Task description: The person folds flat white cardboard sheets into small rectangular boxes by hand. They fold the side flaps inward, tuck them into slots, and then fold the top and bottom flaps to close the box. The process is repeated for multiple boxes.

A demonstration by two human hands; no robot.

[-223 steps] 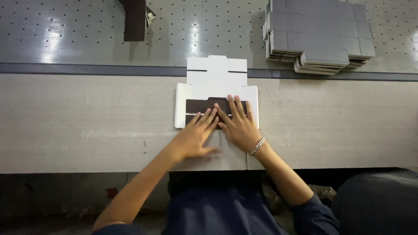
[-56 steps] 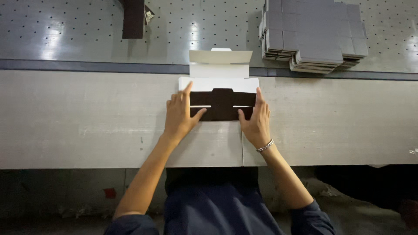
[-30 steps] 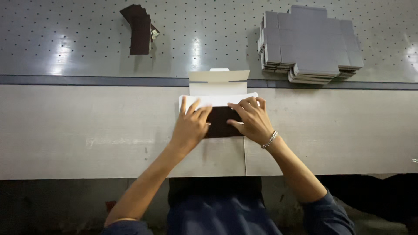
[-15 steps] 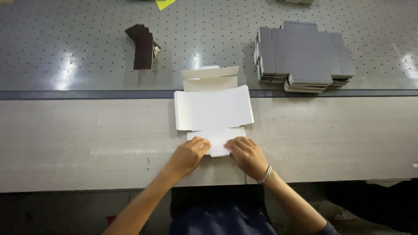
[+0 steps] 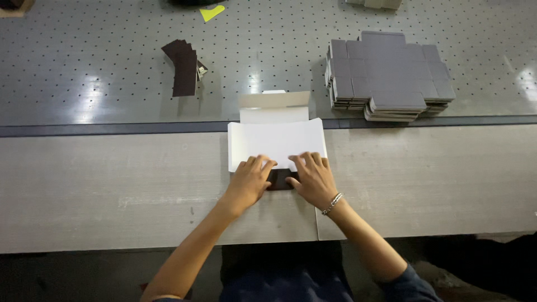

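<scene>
Hands (image 5: pixel 249 182) (image 5: pixel 312 180) now flat, fingers splayed, pressing the dark flap (image 5: pixel 279 179) at centre frame; you've exposed it since, white carton blank (image 5: pixel 277 142) still unfolded.

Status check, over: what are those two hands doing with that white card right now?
Left hand and right hand flat on the near edge of the white box blank. Dark flap showing between them. Nothing blocking.

Single head-worn view, steeply down and forward over the near bench (image 5: pixel 112 190), at arm's length.
</scene>
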